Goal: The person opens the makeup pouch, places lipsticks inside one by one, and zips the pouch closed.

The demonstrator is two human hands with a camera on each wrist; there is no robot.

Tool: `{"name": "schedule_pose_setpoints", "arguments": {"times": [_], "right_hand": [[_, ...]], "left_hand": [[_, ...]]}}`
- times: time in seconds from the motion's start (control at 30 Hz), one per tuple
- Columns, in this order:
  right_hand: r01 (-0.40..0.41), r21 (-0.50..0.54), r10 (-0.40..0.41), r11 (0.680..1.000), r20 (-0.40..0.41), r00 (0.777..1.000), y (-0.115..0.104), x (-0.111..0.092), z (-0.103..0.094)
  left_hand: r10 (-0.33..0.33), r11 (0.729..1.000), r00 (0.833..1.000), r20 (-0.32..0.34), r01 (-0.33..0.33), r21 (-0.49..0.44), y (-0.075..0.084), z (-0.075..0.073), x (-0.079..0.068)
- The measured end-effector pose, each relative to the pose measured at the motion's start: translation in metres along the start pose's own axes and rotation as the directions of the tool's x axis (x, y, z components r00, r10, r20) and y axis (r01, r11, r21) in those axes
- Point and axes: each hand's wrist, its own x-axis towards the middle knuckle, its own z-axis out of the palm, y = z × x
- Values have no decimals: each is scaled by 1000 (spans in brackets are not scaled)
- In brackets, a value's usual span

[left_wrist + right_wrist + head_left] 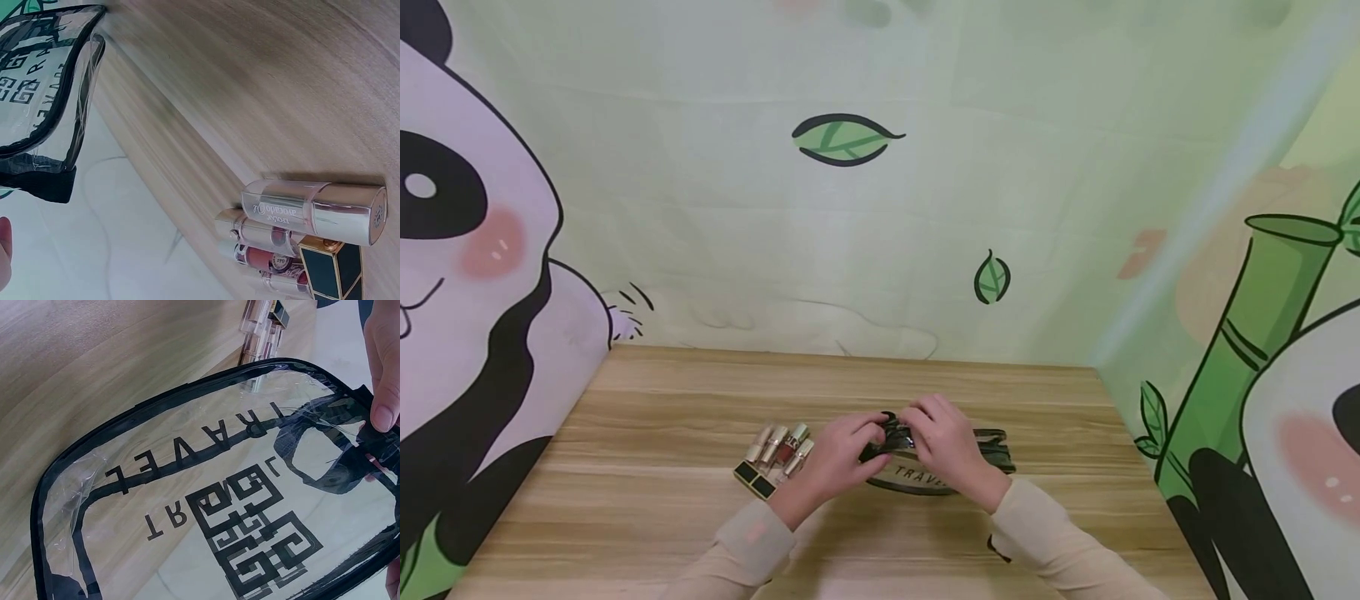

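A clear plastic travel pouch (910, 477) with black trim stands on the wooden table, held between both hands. "TRAVEL" lettering and a black square pattern show on its see-through sides (215, 506) in the right wrist view. My left hand (842, 457) grips the black upper edge at its left part. Close beside it, my right hand (946, 443) pinches the same upper edge, its fingers bent over the trim. A thumb (382, 417) presses the black trim in the right wrist view. Part of the pouch's top is hidden behind the fingers.
Left of the pouch, several lip gloss and lipstick tubes (281, 240) lie together with a black-and-gold case (328, 269). A small dark item (997, 548) shows by the right sleeve. A printed panda backdrop (700, 208) rises behind the table (685, 392).
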Motion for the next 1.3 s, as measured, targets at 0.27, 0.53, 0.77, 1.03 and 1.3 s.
{"name": "schedule_pose_setpoints", "arguments": {"times": [0.27,0.53,0.77,1.03,1.3], "right_hand": [[-7,19,6,1000,25,1000,1,-2,0],[-5,41,4,999,20,1000,5,-7,-1],[-17,60,16,998,22,1000,9,-13,0],[-29,73,29,997,-2,1000,10,-18,1],[-10,61,12,998,-40,999,11,-21,4]], "left_hand": [[5,1000,1000,20,-6,15,0,0,-1],[-19,1000,1000,22,20,-4,-1,-1,-4],[-39,999,999,10,39,-7,-2,0,-6],[-68,997,997,22,69,-27,-3,1,-8],[-87,995,996,16,88,-51,-5,2,-11]]}}
